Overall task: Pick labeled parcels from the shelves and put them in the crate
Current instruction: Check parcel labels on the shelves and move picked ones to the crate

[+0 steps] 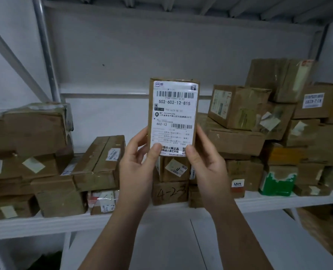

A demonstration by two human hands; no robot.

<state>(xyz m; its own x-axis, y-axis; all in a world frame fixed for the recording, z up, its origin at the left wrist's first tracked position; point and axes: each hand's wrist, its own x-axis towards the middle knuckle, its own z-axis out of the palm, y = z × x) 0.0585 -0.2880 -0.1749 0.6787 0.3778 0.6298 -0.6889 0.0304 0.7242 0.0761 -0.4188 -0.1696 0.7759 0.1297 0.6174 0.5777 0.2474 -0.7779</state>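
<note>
Here, a small upright brown cardboard parcel (173,115) with a white barcode label sits at frame centre, pinched at its lower corners by the left hand (136,168) and right hand (206,164), thumbs on the label. Behind it, taped cardboard boxes (237,108) crowd the white metal shelf (45,225).

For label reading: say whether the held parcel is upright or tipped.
Upright: brown cardboard parcel stands on end, white label text level.

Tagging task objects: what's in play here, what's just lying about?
In play: parcel, left hand and right hand gripping it.
Lying about: shelf, 4-2-3 box, green box, other boxes. No crate in view.
</note>
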